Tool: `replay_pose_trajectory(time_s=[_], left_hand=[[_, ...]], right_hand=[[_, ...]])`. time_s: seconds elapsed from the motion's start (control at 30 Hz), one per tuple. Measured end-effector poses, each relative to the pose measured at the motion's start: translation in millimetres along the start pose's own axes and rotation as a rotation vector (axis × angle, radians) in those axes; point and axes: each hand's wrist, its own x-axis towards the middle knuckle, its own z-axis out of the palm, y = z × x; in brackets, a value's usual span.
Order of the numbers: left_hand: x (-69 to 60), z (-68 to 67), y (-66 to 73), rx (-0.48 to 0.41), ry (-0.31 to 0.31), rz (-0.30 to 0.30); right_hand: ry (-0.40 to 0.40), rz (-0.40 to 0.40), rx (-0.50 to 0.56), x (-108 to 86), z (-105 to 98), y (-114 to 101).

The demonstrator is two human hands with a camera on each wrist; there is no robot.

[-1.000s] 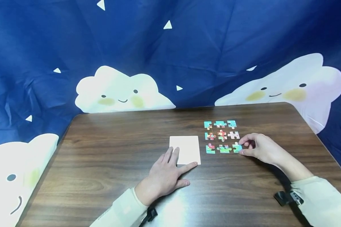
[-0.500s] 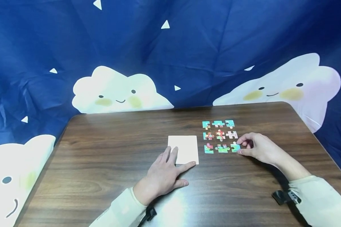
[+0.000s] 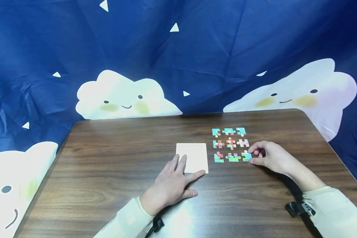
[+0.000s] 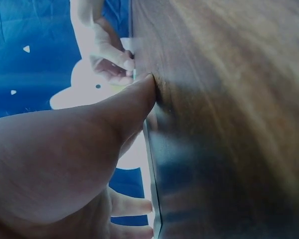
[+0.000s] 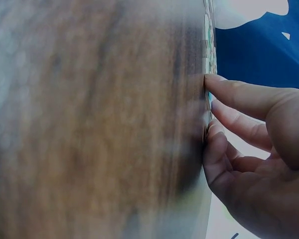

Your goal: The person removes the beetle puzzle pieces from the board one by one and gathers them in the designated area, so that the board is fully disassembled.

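In the head view a square white board [image 3: 197, 157] lies on the table. My left hand [image 3: 172, 185] rests on its left and front edges with fingers spread. Right of it, several colourful jigsaw puzzle pieces [image 3: 230, 142] lie apart in three rows. My right hand [image 3: 273, 157] pinches the blue-green corner puzzle piece [image 3: 246, 156] at the front right, with thumb and index finger at its right corners. In the right wrist view, the other fingers [image 5: 219, 144] of that hand are curled. The pieces appear there only edge-on.
The brown wooden table [image 3: 107, 158] extends around both hands. Behind it hangs a blue curtain [image 3: 202, 43] printed with white clouds. Black wrist cameras [image 3: 298, 209] sit below the cuffs.
The head view shifts slightly. Both hands, the white board and the puzzle pieces keep their places.
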Motion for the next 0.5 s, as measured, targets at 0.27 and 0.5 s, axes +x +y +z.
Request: replay_pose_trajectory(time_s=[0.27, 0.5], left_hand=[[0.1, 1.9, 1.1, -0.026, 0.008, -0.010], [-2.6, 1.6, -4.6, 0.018, 0.053, -0.012]], right_hand=[[0.006, -0.022, -0.016, -1.1, -4, 0], [0.073, -0.044, -0.038, -2.3, -10, -10]])
